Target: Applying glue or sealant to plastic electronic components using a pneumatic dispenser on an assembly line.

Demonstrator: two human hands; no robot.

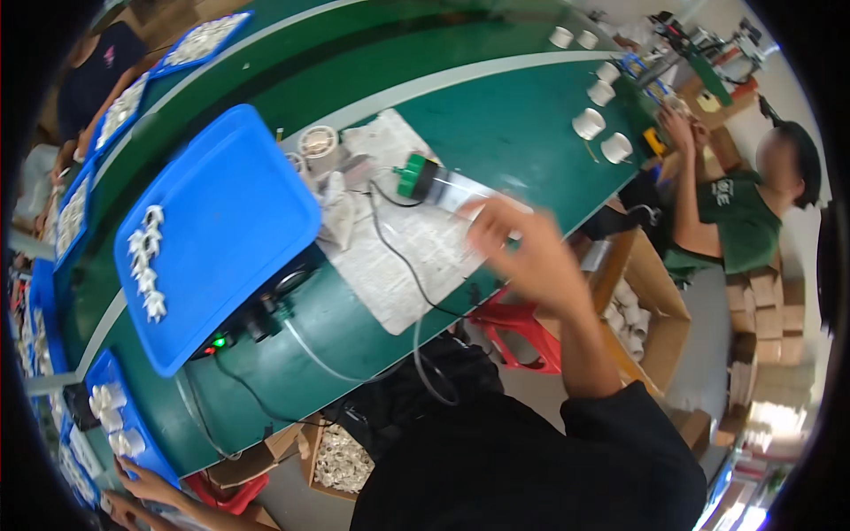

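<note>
My right hand [531, 257] is stretched over the green bench, its fingers smeared by motion. It is close to the near end of a clear bottle [452, 190] with a green cap, which lies tilted on a whitish cloth [403, 274]. Whether the fingers touch or grip the bottle I cannot tell. My left hand does not show. Left of the cloth is a large blue tray [226, 221], with a row of small white parts [146, 261] along its left side. At the far edge of the cloth stand a white cup-like container [319, 146] and a crumpled whitish rag [338, 211].
Black cables and clear tubing [328, 367] run off the bench's near edge. Several white spools [588, 124] stand at the far right. A co-worker [735, 212] sits right; another person's hands [142, 485] are lower left. A red stool [522, 341] and an open carton [651, 310] stand below.
</note>
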